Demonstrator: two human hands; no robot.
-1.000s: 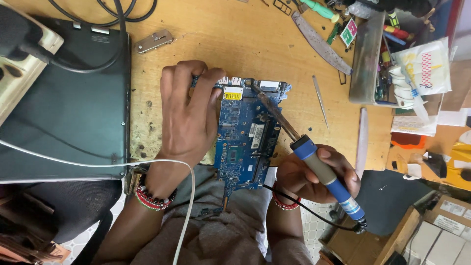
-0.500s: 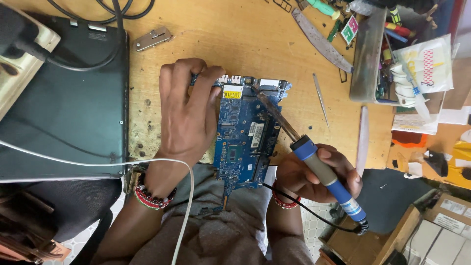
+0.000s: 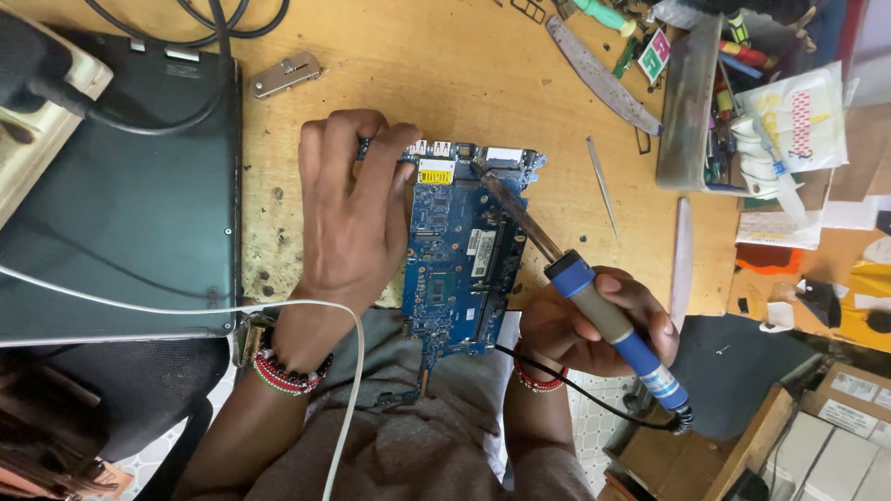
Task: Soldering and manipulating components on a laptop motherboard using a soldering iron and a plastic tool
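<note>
A: Logging position. The left hand [image 3: 348, 218] is lying flat across the left part of the blue circuit board [image 3: 459, 255], fingers spread, pressing it onto the wooden bench [image 3: 445, 83]. Nothing is clasped; the palm is only bearing down.

B: And the right hand [image 3: 594, 325]?

A: Wrapped closed around the blue and grey handle of the soldering iron [image 3: 594, 306]. Its tip is sitting at the board's top edge, near the row of metal ports [image 3: 473, 158].

B: Any change over the last second?

A: Barely any. Board, iron and both hands are sitting as they were. I am judging the tip is dwelling on one joint.

B: Surroundings?

A: A dark laptop [image 3: 121, 213] lying just left of the board, tweezers [image 3: 601, 186] to the right.
</note>
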